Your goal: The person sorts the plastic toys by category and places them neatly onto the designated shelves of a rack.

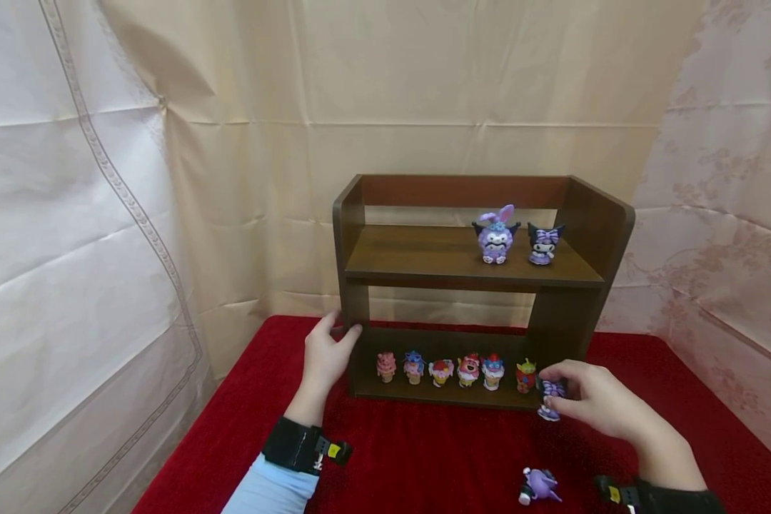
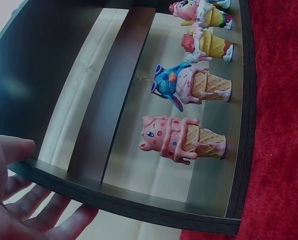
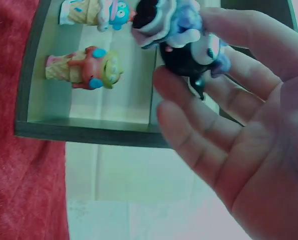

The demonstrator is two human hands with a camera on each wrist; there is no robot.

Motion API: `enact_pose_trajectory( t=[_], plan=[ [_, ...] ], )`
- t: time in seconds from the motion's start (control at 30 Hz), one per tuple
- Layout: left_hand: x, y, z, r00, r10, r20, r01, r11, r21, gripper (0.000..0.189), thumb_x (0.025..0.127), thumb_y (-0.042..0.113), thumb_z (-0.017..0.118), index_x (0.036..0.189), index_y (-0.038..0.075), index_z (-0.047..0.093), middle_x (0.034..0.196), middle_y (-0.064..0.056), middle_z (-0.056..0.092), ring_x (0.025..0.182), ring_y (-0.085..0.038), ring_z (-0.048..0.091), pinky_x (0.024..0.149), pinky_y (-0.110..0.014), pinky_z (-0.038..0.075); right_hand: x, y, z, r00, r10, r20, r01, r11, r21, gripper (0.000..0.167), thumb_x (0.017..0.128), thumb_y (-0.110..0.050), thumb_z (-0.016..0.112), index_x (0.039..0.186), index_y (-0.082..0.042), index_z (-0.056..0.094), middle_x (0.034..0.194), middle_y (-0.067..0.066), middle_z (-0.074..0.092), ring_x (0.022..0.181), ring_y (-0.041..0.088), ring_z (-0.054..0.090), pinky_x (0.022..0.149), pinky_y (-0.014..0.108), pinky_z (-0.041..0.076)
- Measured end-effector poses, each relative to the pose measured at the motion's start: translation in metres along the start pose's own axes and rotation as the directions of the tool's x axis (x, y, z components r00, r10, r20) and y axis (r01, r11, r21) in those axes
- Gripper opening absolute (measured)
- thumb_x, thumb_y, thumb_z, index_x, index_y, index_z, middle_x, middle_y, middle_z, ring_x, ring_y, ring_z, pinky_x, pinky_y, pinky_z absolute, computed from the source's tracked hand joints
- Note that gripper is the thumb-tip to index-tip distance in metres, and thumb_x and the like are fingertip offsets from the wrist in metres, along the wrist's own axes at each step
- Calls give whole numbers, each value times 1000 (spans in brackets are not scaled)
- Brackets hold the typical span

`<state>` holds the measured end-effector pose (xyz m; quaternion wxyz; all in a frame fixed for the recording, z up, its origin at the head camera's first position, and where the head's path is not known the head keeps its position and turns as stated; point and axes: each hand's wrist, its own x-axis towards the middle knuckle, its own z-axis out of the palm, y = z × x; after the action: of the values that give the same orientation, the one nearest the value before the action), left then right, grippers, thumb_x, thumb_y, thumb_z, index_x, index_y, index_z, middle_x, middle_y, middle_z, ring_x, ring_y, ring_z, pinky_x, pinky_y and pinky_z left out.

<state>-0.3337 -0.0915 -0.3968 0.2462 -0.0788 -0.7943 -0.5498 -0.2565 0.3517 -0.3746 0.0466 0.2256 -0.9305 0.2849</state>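
Note:
My left hand (image 1: 326,353) holds the left side panel of a brown two-tier shelf (image 1: 475,278), its thumb on the inner face and its fingers outside. Between thumb and fingers, my right hand (image 1: 600,401) pinches a purple-and-black figurine (image 1: 550,400) in front of the shelf's lower right corner. The fingers partly cover that figurine. On the lower tier stands a row of ice-cream-cone figurines, among them a pink one (image 2: 171,139), a blue-topped one (image 2: 194,86) and a red-and-green one (image 3: 86,68) nearest the right hand.
A purple figurine with long ears (image 1: 495,237) and a smaller purple-and-black one (image 1: 543,244) stand on the upper tier's right side. Another purple figurine (image 1: 541,485) lies on the red tablecloth (image 1: 424,457) near the front. Beige curtain (image 1: 437,86) hangs behind the shelf.

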Motion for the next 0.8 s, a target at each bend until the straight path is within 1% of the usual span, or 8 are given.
enact_pose_trajectory(
  t=[0.07, 0.13, 0.23, 0.33, 0.47, 0.67, 0.73, 0.8],
  plan=[
    [0, 0, 0, 1000, 2, 0, -2, 1000, 0, 40, 96, 19, 72, 134, 9, 65, 128, -11, 67, 112, -32, 67, 85, -49, 59, 0, -4, -1, 998, -24, -51, 23, 1000, -16, 34, 87, -16, 82, 118, -7, 70, 105, 1, 67, 74, 8, 55, 61, 25, 53],
    [0, -1, 0, 1000, 2, 1, -2, 1000, -1, 39, 96, 19, 72, 134, 9, 65, 128, -11, 68, 112, -32, 67, 85, -48, 59, 0, -8, -1, 992, -58, -108, 54, 998, -44, 33, 86, -15, 83, 117, -9, 71, 106, 0, 67, 75, 7, 56, 62, 25, 54],
    [0, -1, 0, 1000, 1, 1, -1, 1000, -3, 39, 96, 19, 72, 133, 9, 66, 128, -11, 68, 111, -32, 67, 85, -48, 59, 0, -12, -2, 974, -122, -191, 106, 990, -95, 33, 84, -13, 84, 115, -10, 72, 105, 0, 68, 76, 4, 58, 64, 25, 56],
    [0, -1, 0, 1000, -2, 0, 2, 1000, -2, 39, 96, 19, 72, 133, 9, 66, 128, -10, 68, 112, -31, 67, 85, -48, 59, 0, -15, -1, 947, -185, -264, 152, 978, -140, 34, 81, -9, 86, 113, -11, 73, 104, -1, 68, 75, 3, 60, 64, 25, 57],
    [0, -2, 0, 1000, -6, 0, 6, 1000, -3, 39, 96, 19, 72, 133, 9, 66, 128, -10, 68, 112, -31, 67, 85, -48, 59, 1, -17, 1, 909, -258, -327, 203, 960, -191, 39, 78, -4, 87, 113, -11, 72, 106, 0, 68, 75, 4, 61, 64, 24, 57],
    [0, -2, 1, 1000, -3, -1, 3, 1000, -2, 40, 96, 19, 72, 134, 8, 65, 129, -11, 67, 112, -32, 67, 86, -48, 59, 3, -21, 1, 853, -335, -399, 254, 937, -241, 46, 73, -1, 89, 114, -12, 73, 109, 0, 69, 79, 6, 60, 64, 15, 52],
    [0, -2, 2, 1000, 7, -7, -7, 1000, 7, 41, 96, 19, 72, 135, 7, 65, 129, -11, 67, 112, -32, 67, 85, -49, 59, 5, -23, 2, 828, -365, -426, 277, 926, -256, 48, 71, 0, 90, 114, -11, 73, 110, 0, 69, 82, 7, 60, 65, 13, 50],
    [0, -2, 2, 1000, 14, -9, -14, 1000, 12, 43, 95, 18, 73, 136, 6, 64, 128, -12, 67, 112, -33, 67, 85, -49, 59, 7, -25, 3, 794, -402, -456, 312, 913, -262, 50, 68, 2, 90, 114, -9, 73, 110, 2, 69, 80, 8, 61, 63, 12, 49]
  ],
)
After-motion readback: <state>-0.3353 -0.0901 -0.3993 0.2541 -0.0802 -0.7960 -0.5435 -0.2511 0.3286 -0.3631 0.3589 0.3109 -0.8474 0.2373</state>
